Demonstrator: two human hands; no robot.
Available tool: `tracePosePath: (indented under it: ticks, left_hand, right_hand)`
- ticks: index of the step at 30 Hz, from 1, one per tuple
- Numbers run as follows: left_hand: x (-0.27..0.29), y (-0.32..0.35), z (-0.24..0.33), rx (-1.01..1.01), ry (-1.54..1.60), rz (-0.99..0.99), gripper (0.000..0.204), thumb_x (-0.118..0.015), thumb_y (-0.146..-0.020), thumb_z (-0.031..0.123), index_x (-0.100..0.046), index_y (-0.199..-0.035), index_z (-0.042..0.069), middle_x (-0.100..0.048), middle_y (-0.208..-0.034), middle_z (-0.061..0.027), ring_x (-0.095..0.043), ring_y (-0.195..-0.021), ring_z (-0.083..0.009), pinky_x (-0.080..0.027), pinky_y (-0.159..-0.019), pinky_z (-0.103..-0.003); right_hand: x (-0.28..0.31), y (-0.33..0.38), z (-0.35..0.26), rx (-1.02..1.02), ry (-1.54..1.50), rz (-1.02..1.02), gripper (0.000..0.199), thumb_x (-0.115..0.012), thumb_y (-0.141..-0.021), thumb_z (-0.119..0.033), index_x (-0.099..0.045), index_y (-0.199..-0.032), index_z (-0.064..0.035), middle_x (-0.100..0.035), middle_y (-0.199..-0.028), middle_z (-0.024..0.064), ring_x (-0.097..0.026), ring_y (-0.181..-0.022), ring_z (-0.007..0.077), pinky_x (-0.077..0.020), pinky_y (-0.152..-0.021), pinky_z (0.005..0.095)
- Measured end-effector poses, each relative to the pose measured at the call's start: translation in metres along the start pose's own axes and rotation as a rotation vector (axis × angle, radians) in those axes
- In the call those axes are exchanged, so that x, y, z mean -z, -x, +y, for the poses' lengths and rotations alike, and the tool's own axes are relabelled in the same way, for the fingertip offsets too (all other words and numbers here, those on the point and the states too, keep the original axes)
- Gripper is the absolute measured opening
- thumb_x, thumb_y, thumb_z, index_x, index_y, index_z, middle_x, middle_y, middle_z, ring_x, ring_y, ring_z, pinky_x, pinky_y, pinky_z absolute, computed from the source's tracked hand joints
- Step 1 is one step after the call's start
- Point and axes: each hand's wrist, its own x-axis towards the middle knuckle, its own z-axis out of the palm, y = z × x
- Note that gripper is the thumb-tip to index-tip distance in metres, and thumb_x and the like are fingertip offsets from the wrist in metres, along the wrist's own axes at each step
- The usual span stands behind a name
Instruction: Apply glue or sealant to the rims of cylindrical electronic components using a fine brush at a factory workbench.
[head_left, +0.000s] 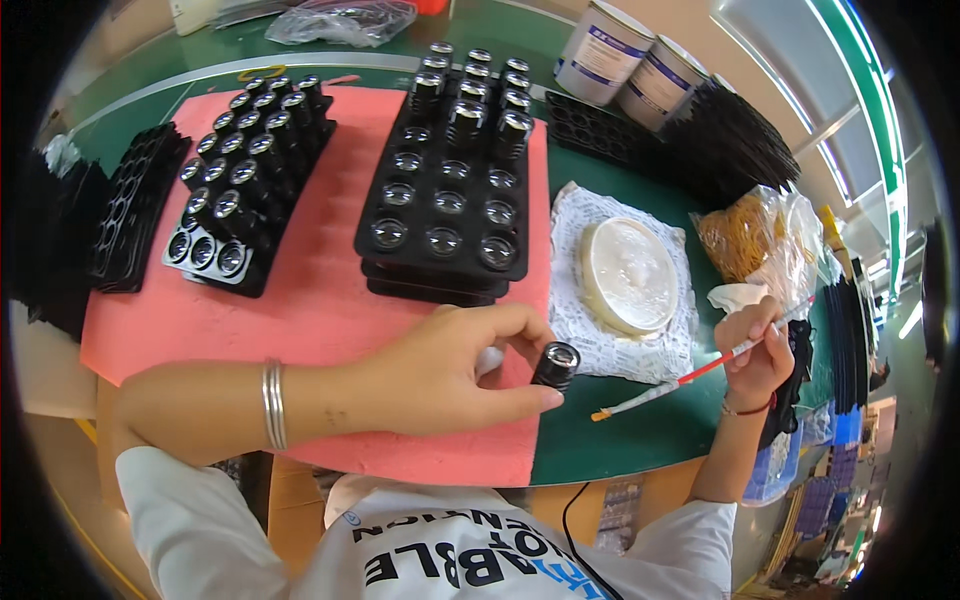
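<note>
Between the thumb and fingers of my left hand (465, 365) is a small black lens barrel (556, 366) with a glassy top, held upright over the front right of the pink mat (300, 320). My right hand (757, 350) grips a red-handled paintbrush (700, 372); its tan bristle tip points left, a little right of and below the barrel. Beyond lies a round pale dish (628, 275) with a whitish, glossy substance, resting on a printed padded sheet (572, 225). Something white shows inside my left palm, partly hidden by the fingers.
A black tray (375, 225) of lens parts stands mid-mat, taller barrels at its far end. Another tray (262, 270) of barrels is left of it. Empty black trays (140, 210) lie far left. Two cans (603, 55), a bag of yellow bands (750, 240) and black trays (600, 130) stand back right.
</note>
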Motion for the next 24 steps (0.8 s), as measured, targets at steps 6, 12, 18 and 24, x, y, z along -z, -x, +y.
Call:
tracePosePath:
  ticks: [6, 12, 18, 24]
  left_hand:
    - [0.000, 0.002, 0.001, 0.020, -0.004, 0.007, 0.030, -0.071, -0.076, 0.018, -0.055, -0.099, 0.008, -0.057, -0.091, 0.0047, -0.035, -0.063, -0.0005, -0.030, -0.053, -0.018]
    - [-0.001, 0.004, 0.004, -0.057, -0.049, 0.049, 0.031, -0.072, -0.075, 0.019, -0.056, -0.098, 0.004, -0.061, -0.089, -0.0008, -0.042, -0.057, -0.0034, -0.035, -0.049, -0.021]
    - [0.020, 0.049, 0.052, -0.354, -0.448, 0.195, 0.041, -0.077, -0.067, 0.018, -0.059, -0.100, 0.002, -0.063, -0.087, -0.0057, -0.060, -0.073, -0.0107, -0.045, -0.055, -0.023]
    - [0.094, 0.105, 0.052, -0.565, -0.533, 1.180, 0.019, -0.059, -0.082, 0.005, -0.055, -0.100, -0.001, -0.055, -0.078, 0.0002, -0.044, -0.060, -0.0010, -0.033, -0.052, -0.014]
  right_hand:
    - [0.003, -0.001, 0.002, -0.010, -0.039, 0.014, 0.018, -0.046, -0.085, -0.020, -0.047, -0.078, -0.0039, -0.050, -0.054, 0.0051, -0.046, -0.045, 0.0109, -0.0342, -0.046, 0.0236]
    - [0.005, -0.002, 0.001, 0.008, 0.001, 0.010, 0.019, -0.045, -0.086, -0.021, -0.047, -0.078, -0.0040, -0.052, -0.055, 0.0046, -0.047, -0.046, 0.0097, -0.0357, -0.047, 0.0224]
    - [0.001, -0.003, -0.001, 0.028, -0.013, 0.024, 0.019, -0.042, -0.088, -0.021, -0.046, -0.079, -0.0047, -0.051, -0.055, 0.0036, -0.046, -0.045, 0.0089, -0.0350, -0.047, 0.0222]
    - [0.006, 0.003, -0.002, 0.045, -0.022, 0.043, 0.020, -0.042, -0.088, -0.022, -0.046, -0.079, -0.0047, -0.049, -0.054, 0.0030, -0.045, -0.045, 0.0083, -0.0340, -0.046, 0.0219]
